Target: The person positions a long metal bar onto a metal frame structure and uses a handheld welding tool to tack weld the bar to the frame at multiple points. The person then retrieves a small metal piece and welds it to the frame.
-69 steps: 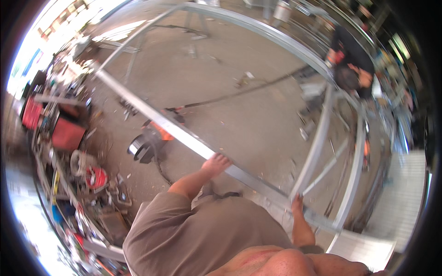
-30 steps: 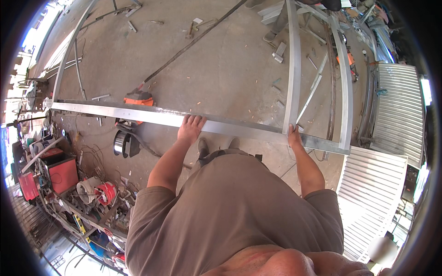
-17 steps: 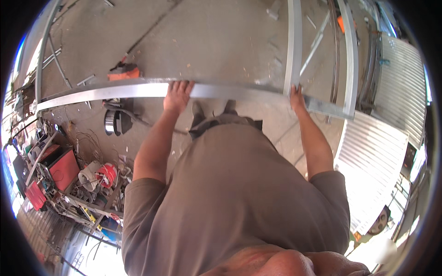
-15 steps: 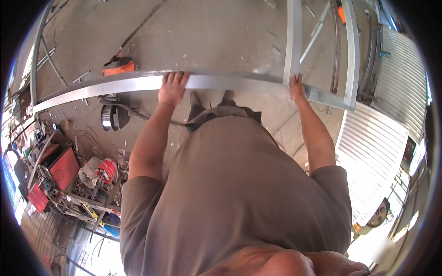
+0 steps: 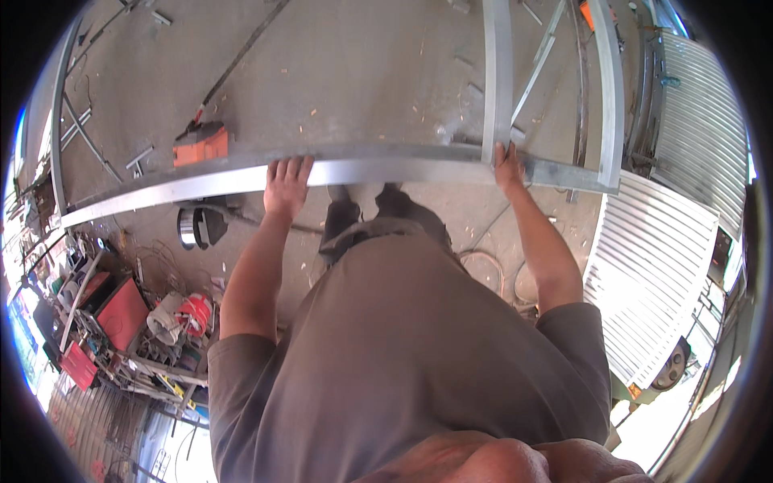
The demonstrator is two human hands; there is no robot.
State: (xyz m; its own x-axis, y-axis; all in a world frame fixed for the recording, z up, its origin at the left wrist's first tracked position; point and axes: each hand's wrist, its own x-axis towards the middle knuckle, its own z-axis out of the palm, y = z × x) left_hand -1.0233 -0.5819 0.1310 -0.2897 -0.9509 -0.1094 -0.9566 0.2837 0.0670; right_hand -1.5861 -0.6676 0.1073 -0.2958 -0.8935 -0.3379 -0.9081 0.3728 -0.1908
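A large frame of silvery metal square tubing [image 5: 386, 171] spans the view in front of my body. My left hand [image 5: 287, 189] has its fingers hooked over the near long bar, left of the middle. My right hand [image 5: 507, 169] grips the same bar farther right, where a crossbar [image 5: 498, 80] meets it. Its thumb and fingers are partly hidden around that joint. Another crossbar [image 5: 609, 105] joins the bar's right end, and a side bar [image 5: 56, 137] runs away from its left end.
An orange box-shaped machine [image 5: 201, 146] with a cable lies beyond the bar. Nearer me are a wire spool [image 5: 192, 228] and a cluttered tool cart [image 5: 121, 314] at left. Corrugated sheets [image 5: 652, 274] lie at right. Metal offcuts and hoses are scattered on the floor [image 5: 362, 72].
The frame, my hands and the floor objects all appear lower in the picture. My left hand is slightly farther left. Both hands still hold the bar.
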